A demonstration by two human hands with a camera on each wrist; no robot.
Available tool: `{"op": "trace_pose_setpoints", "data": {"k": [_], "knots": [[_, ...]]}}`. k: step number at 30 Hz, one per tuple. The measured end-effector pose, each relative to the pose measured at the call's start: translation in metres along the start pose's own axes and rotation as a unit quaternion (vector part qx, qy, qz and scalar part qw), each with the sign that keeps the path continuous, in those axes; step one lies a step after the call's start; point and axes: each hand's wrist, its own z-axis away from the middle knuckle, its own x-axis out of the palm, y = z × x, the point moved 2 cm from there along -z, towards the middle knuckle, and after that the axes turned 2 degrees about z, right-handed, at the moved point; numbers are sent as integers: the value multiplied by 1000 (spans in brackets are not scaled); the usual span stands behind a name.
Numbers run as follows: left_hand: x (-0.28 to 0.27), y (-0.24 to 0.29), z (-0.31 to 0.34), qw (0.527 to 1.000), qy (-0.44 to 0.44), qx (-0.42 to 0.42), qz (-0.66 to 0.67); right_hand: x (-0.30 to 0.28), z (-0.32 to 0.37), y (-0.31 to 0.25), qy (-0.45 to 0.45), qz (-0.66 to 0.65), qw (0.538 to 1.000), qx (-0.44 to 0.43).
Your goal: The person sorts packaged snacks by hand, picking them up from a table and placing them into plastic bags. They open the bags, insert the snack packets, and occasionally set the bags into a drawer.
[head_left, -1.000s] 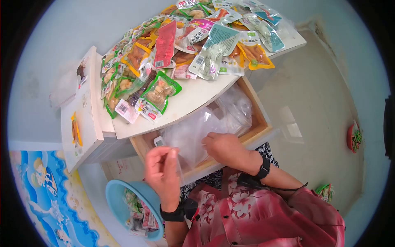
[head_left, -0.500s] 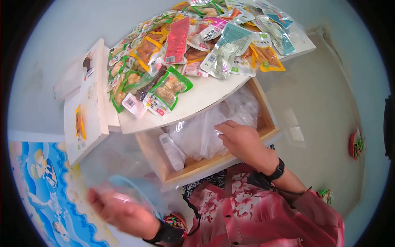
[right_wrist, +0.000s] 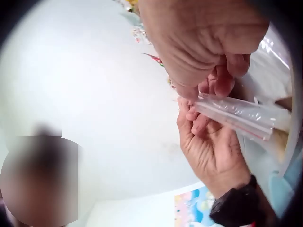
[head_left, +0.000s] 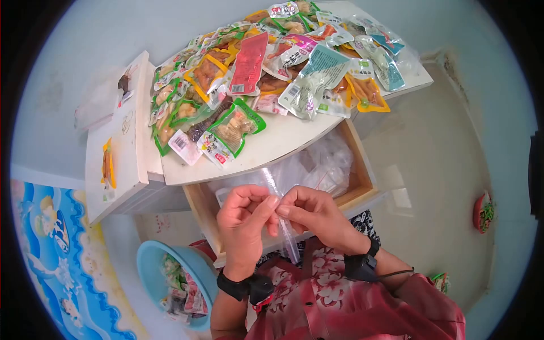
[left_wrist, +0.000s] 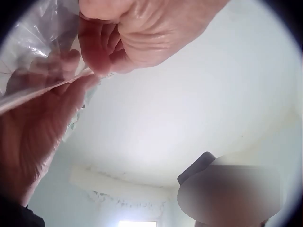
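Note:
In the head view a clear plastic bag (head_left: pixel 290 245) runs as a narrow, shiny strip between both hands, above the drawer's front. My left hand (head_left: pixel 245 224) pinches its edge between thumb and fingers. Right beside it, the thumb and fingers of my right hand (head_left: pixel 318 214) pinch the same edge, the fingertips of the two hands close together. From the right wrist, the bag (right_wrist: pixel 236 113) shows a thin red line along its edge. The left wrist view has its transparent film (left_wrist: pixel 40 28) spread at the upper left.
Below the hands, an open wooden drawer (head_left: pixel 199 211) contains clear plastic bags (head_left: pixel 326 164). A heap of sealed food packets (head_left: pixel 246 62) covers much of the white tabletop (head_left: pixel 272 139). A blue basin (head_left: pixel 148 283) with packets stands at lower left; a red bowl (head_left: pixel 479 218) is far right.
My left hand swung out left over the basin, then came back to meet the right hand. My right hand moved from over the drawer to the bag's edge, toward my body.

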Motion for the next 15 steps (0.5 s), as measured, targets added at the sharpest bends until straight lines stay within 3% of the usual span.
{"op": "trace_pose_setpoints", "data": {"k": [3, 9, 15], "knots": [[2, -1, 0, 1000, 19, -8, 1, 3, -5, 1, 54, -36, 998, -8], [-14, 0, 12, 991, -33, -120, -48, -5, -12, 5, 70, 19, 995, -63], [-21, -10, 12, 991, -37, -123, -21, 1, -15, 10, 77, 98, 988, -96]]}}
